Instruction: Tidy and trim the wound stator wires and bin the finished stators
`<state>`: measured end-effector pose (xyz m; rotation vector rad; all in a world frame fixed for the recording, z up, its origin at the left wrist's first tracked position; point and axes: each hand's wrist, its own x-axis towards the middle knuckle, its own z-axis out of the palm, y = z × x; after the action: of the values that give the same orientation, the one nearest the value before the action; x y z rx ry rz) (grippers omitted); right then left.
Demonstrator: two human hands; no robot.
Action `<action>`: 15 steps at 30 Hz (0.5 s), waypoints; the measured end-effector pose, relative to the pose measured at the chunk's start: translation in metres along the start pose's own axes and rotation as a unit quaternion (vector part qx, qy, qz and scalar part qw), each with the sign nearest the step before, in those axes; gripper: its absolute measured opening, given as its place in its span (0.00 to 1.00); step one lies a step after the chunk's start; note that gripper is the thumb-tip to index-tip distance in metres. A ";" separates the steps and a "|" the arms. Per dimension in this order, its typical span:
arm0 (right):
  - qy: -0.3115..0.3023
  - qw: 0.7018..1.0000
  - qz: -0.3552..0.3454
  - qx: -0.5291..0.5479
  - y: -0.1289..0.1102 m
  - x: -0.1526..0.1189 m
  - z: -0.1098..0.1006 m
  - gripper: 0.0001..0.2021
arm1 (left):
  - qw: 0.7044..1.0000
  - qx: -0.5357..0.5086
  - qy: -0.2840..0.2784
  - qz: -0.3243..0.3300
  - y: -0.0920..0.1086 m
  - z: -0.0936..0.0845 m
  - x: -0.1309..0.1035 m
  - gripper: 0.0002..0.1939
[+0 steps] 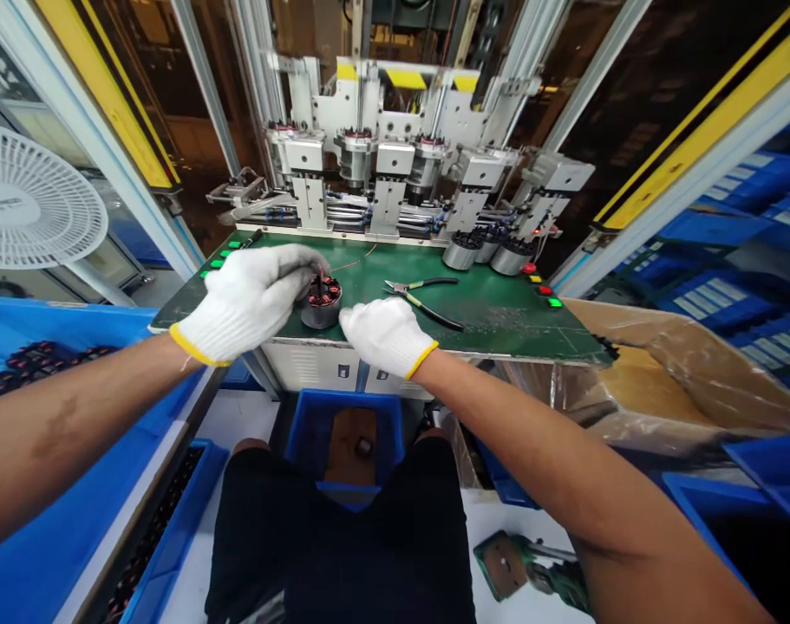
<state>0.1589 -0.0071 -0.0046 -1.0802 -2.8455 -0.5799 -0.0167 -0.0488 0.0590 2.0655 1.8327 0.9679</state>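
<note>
A round motor stator (321, 305), grey-sided with copper windings and black parts on top, stands on the green worktop (395, 334). My left hand (257, 290), in a white glove with a yellow cuff, curls its fingers round the stator's left and upper side. Close against the lower right of it is my right hand (388, 334), gloved alike and closed; what its fingertips hold, if anything, is hidden. A thin wire (355, 262) runs over the worktop behind the stator. Just right of my right hand lie cutting pliers (434, 303) with black and yellow-green handles, their jaws apart.
Behind the worktop stands a machine (395, 160) with several clamps. Several metal cylinders (460, 251) sit at the back right, near lit buttons (545, 291). A white fan (36, 195) is at left, a blue bin (342, 403) below, a cardboard box (681, 347) at right.
</note>
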 end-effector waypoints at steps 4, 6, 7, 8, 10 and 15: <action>0.017 1.000 0.025 0.005 -0.030 0.001 -0.001 0.12 | 0.996 0.083 -0.012 0.040 0.025 0.015 0.035 0.15; 0.032 0.998 0.046 0.003 -0.043 0.001 0.002 0.12 | 0.994 0.090 -0.033 0.057 0.032 0.029 0.048 0.15; 0.037 0.998 0.057 0.001 -0.047 0.002 0.004 0.12 | 0.994 0.080 -0.045 0.062 0.033 0.034 0.051 0.15; 0.043 0.997 0.066 0.000 -0.050 0.001 0.006 0.11 | 0.995 0.061 -0.054 0.065 0.032 0.037 0.053 0.16; 0.052 0.996 0.078 0.004 -0.052 0.000 0.010 0.10 | 0.994 0.010 -0.062 0.084 0.022 0.035 0.051 0.17; 0.061 0.993 0.093 0.037 -0.044 -0.008 0.009 0.08 | 0.976 0.059 -0.051 0.203 -0.021 0.011 0.028 0.13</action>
<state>0.1371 -0.0389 -0.0286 -1.2345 -2.6041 -0.5041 -0.0272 -0.0156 0.0478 2.5751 1.4798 0.8340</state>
